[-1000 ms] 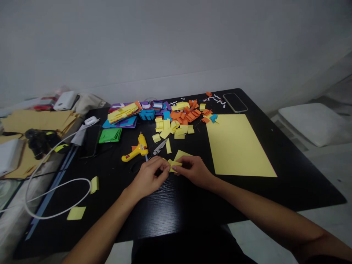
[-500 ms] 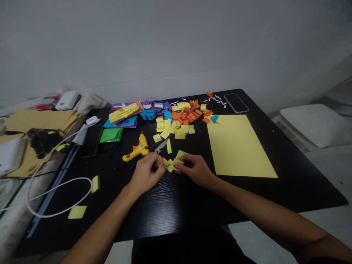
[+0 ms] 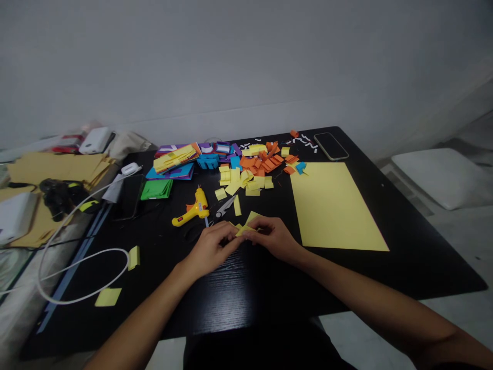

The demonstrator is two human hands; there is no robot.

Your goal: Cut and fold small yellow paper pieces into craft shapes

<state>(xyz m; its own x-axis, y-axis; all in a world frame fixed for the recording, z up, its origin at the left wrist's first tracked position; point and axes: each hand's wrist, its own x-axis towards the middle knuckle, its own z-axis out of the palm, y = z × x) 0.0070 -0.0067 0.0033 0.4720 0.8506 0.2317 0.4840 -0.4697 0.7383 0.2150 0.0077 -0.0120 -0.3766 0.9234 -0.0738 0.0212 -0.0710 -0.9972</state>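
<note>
In the head view, a small yellow paper piece (image 3: 245, 230) is being held over the desk (image 3: 273, 293), directly between the two hands; its long axis appears to be running crosswise, from the left fingers toward the right, though its ends are being partly covered. By the right hand (image 3: 275, 237), the piece is being pinched between thumb and fingers; by the left hand (image 3: 210, 249), it is being met at the fingertips, but whether it is being gripped there cannot be told; both hands are being placed equally near. Beyond the left hand, scissors (image 3: 224, 207) and a yellow glue gun (image 3: 191, 208) are lying; to the right of the right hand, a large yellow sheet (image 3: 339, 205) is lying flat.
</note>
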